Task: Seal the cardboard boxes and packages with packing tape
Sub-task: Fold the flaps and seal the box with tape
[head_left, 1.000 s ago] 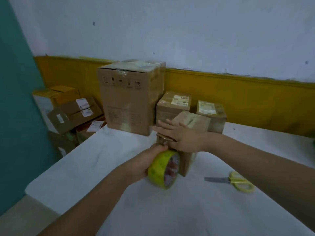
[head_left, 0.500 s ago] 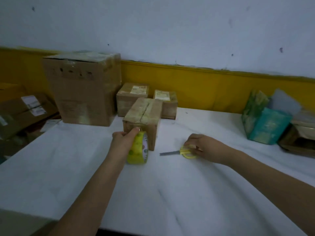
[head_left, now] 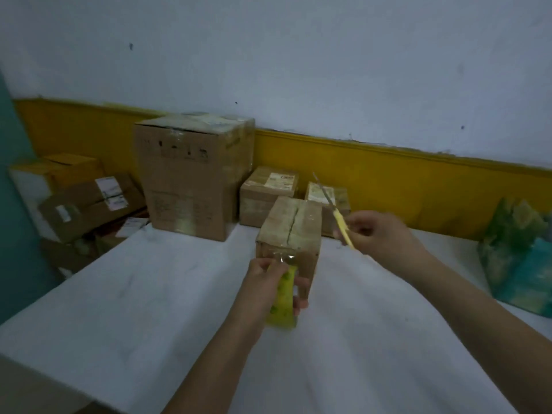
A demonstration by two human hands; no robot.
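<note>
Here: left hand (head_left: 263,282) fingers (head_left: 301,304) wrap tape roll (head_left: 282,303) beside box (head_left: 291,231); right hand (head_left: 376,234) raised, pinching scissors (head_left: 340,219) (blades up).

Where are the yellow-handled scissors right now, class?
In the head view, the yellow-handled scissors are held up in the right hand, just right of the small cardboard box and above the white table, blades pointing up toward the wall.

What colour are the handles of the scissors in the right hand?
Yellow. The scissors show best in the head view, the only one available.
</note>
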